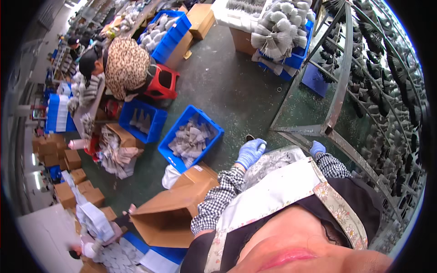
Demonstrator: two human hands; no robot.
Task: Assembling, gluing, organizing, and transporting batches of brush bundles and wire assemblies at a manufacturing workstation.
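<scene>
My left hand [250, 153], in a blue glove, hangs in front of my apron, over the dark green floor. Its fingers are loosely bent with a gap at the thumb, and nothing shows in it. My right hand [318, 148], gloved in blue too, is beside my right hip, nearest the lower bar of a metal rack [331, 131]. Its fingers are small in view and partly hidden, and whether it touches the bar is unclear. Checked sleeves cover both forearms. Left of my left hand stands a blue crate [162, 146] holding several grey-white bristle bundles [189, 140].
To my right, the rack carries rows of black and grey brushes [364, 86]. An open cardboard box [168, 202] stands at lower left. Ahead, a blue crate [298, 59] is heaped with bristle bundles. A co-worker in a leopard-print top [127, 66] sits near a red stool [165, 82].
</scene>
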